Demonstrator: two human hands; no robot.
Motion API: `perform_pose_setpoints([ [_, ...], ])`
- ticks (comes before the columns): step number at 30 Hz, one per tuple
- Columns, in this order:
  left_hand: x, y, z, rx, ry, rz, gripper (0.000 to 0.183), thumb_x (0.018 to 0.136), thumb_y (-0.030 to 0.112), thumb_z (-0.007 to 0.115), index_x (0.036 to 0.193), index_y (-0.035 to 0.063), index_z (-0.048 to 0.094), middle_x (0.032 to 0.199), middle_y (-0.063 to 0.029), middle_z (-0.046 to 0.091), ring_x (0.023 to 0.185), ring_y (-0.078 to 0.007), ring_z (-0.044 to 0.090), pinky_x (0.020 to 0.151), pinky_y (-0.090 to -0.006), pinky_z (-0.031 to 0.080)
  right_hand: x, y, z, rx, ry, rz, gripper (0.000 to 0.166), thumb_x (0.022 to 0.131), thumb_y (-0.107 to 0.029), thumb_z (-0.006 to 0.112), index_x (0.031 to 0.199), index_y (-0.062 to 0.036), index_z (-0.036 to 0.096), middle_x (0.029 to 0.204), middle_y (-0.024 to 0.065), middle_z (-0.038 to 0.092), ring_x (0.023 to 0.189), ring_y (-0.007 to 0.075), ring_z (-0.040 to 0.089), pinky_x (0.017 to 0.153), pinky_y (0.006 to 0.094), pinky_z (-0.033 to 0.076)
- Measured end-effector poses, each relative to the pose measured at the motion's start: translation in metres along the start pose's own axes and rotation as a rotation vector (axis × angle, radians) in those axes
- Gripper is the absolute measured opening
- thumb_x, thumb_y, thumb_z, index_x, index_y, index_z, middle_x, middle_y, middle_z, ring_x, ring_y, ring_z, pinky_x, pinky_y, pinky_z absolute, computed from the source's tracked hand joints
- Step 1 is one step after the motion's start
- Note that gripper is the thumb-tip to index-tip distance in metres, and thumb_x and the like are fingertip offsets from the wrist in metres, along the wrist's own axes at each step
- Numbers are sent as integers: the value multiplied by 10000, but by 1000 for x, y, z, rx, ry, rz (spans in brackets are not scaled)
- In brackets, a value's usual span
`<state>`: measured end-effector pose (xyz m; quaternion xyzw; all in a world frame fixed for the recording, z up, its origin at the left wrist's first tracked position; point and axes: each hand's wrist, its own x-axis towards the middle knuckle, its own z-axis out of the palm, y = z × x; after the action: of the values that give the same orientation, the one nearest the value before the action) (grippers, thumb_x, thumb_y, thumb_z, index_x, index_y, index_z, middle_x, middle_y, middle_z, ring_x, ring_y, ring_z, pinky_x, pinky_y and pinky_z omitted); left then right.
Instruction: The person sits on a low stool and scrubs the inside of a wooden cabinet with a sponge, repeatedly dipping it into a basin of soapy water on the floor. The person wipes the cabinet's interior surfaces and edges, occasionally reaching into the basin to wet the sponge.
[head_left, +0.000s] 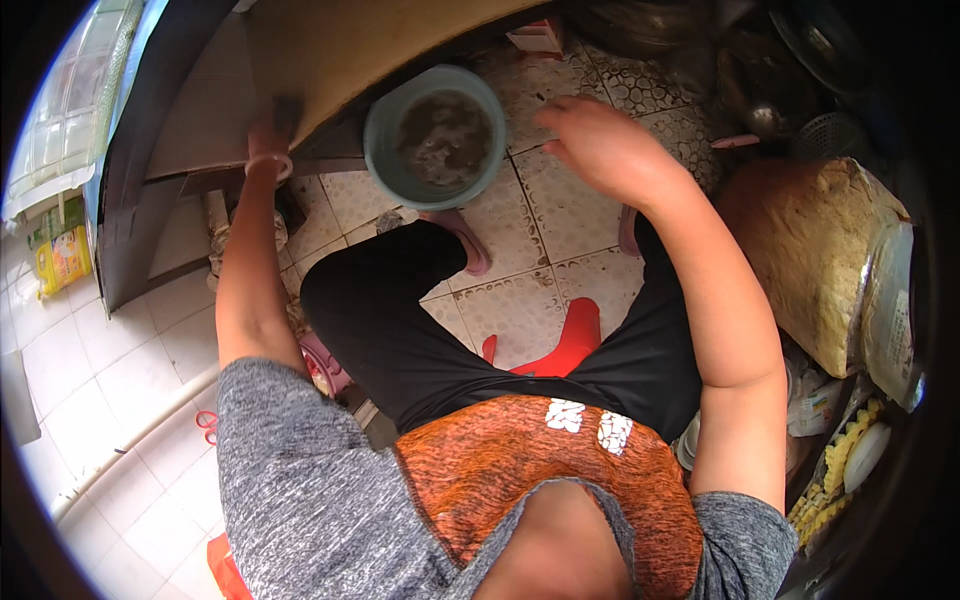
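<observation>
My left hand (270, 140), blurred and with a pale bangle (274, 159) on its wrist, reaches against the inner panel of a cabinet (202, 112). A small dark cloth or pad (286, 114) is at its fingers, pressed to the panel; its exact kind is too blurred to tell. My right hand (589, 142) hangs over the tiled floor with bent fingers, thumb apart, and nothing visible in it. Between the hands, nearer the right, stands a blue-green plastic basin (379, 176) holding murky, sudsy water (446, 135).
Under me is a red plastic stool (574, 337). A large dirty yellowish sack (802, 255) stands right of my right arm, with dark pans (765, 97) beyond. At left are a yellow jug (64, 261), a pipe (135, 442) and red-handled scissors (206, 426).
</observation>
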<state>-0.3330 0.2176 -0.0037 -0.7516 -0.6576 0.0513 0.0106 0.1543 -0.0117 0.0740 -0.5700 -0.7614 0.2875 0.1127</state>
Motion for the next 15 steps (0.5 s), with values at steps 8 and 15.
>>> perform_pose_setpoints([
  [8,-114,111,50,-250,189,393,495,745,50,669,1230,61,568,1158,-204,601,1064,-401,558,936,-477,459,-6,0,6,-23,31,-41,279,858,-126,615,1115,-21,586,1087,155,604,1071,353,560,894,433,481],
  [15,-103,186,171,-383,-259,15,535,764,88,703,1274,90,541,1253,-205,571,1120,-396,560,937,-455,478,-27,11,-20,39,66,-37,275,858,-120,610,1111,-17,580,1086,164,600,1058,363,566,886,433,485],
])
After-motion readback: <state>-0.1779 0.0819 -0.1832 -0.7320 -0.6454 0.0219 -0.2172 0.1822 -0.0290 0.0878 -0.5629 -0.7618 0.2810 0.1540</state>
